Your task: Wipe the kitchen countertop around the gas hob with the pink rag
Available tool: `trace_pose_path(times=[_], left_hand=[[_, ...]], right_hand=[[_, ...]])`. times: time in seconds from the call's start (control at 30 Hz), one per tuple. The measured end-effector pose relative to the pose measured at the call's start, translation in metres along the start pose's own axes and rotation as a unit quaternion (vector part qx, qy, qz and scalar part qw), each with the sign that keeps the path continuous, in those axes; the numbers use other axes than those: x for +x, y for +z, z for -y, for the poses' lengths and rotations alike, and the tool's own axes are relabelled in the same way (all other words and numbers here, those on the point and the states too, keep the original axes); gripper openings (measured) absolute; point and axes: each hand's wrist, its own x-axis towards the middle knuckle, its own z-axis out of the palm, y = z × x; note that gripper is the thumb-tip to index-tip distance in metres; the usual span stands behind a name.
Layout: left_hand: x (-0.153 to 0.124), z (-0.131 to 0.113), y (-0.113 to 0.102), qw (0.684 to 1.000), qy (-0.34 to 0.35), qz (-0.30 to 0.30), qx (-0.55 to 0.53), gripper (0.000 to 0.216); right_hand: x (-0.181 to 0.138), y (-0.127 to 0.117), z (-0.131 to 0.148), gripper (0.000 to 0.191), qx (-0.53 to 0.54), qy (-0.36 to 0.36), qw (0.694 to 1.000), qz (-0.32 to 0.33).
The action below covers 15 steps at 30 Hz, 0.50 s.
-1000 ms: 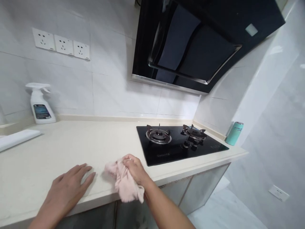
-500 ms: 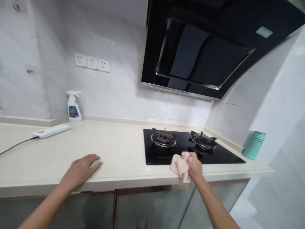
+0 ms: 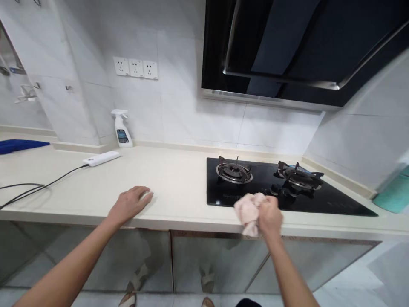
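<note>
A crumpled pale pink cloth (image 3: 249, 212) is gripped in my right hand (image 3: 270, 215), at the front edge of the black gas stove (image 3: 338, 204). Part of the cloth hangs over the counter's edge. My left hand (image 3: 129, 205) rests on the cream countertop (image 3: 179, 183) to the left of the stove, palm down, its thumb apart from the fingers and nothing held. Two burners stand on the stove: a left burner (image 3: 234, 171) and a right burner (image 3: 298, 177). The control knobs (image 3: 275, 190) lie just beyond my right hand.
At the back left stand a white spray bottle (image 3: 122, 131) and a white power bank-like device (image 3: 102, 158) with a black cable (image 3: 54, 184). Blue cloth (image 3: 22, 146) lies far left. A turquoise container (image 3: 394, 192) is at the right edge. The range hood (image 3: 271, 51) overhangs the stove.
The view has tilted down and turned left, bringing the blue cloth and my feet into sight. My right hand still holds the cloth near the stove's front edge; my left stays on the counter.
</note>
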Motion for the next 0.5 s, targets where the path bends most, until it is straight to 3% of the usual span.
trace_pose_path(times=[0.13,0.23,0.33,0.5], left_hand=[[0.0,0.001,0.0,1.0,-0.019,-0.003,-0.018,0.065],[0.001,0.002,-0.002,1.0,-0.008,0.005,-0.026,0.064],[-0.002,0.001,-0.005,0.999,0.008,-0.002,-0.047,0.062],[-0.021,-0.017,0.007,0.989,0.074,-0.021,-0.124,0.063]], right_hand=[[-0.072,0.071,0.085,0.028,0.112,-0.117,0.984,0.08],[-0.108,0.101,0.129,0.021,0.193,-0.178,0.957,0.119],[-0.12,0.107,0.141,0.022,0.271,-0.198,0.931,0.147],[-0.114,0.095,0.129,0.034,0.382,-0.214,0.878,0.196]])
